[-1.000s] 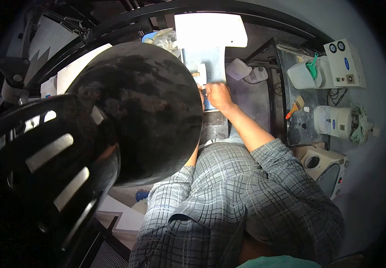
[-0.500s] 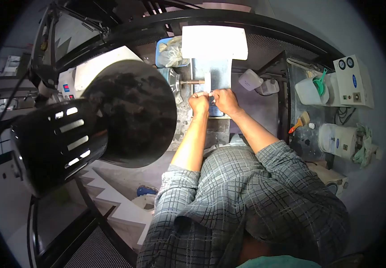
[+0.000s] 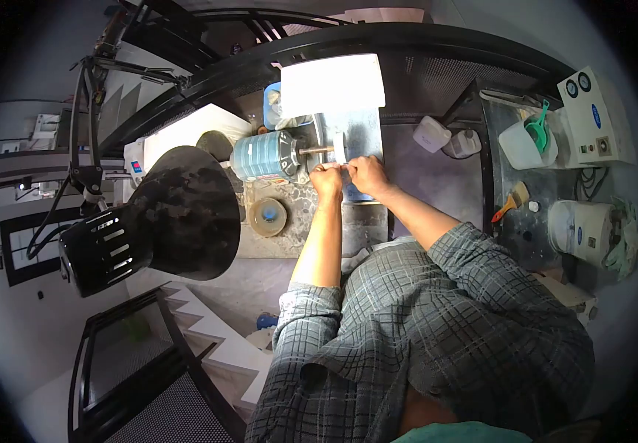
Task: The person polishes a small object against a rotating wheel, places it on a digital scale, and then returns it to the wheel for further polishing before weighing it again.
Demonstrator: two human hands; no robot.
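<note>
At the far left a black lamp shade (image 3: 179, 214) hangs on its jointed arm, mouth turned toward the bench. Right of it lies the blue-cased polishing motor (image 3: 263, 155), its spindle carrying a small white buffing wheel (image 3: 339, 147); a round tin (image 3: 268, 216) sits on the stone bench top (image 3: 300, 221) just below the motor.

The left hand (image 3: 326, 179) and the right hand (image 3: 365, 172) meet just under that wheel, fingertips pinched together on a small workpiece (image 3: 346, 169) (too small to tell what it is), which is held up at the wheel's lower edge.

The chief risk is judged to be the wheel grabbing so small a piece: a loose pinch could let it be flung off, or fingertips could be pulled against the spinning face or the spindle. Whether the wheel is turning cannot be told.

Both forearms reach straight forward from rolled plaid sleeves, wrists close, knuckles up. Further right stand white jugs (image 3: 452, 139), a brush (image 3: 509, 201) and a white control box (image 3: 596, 114).
</note>
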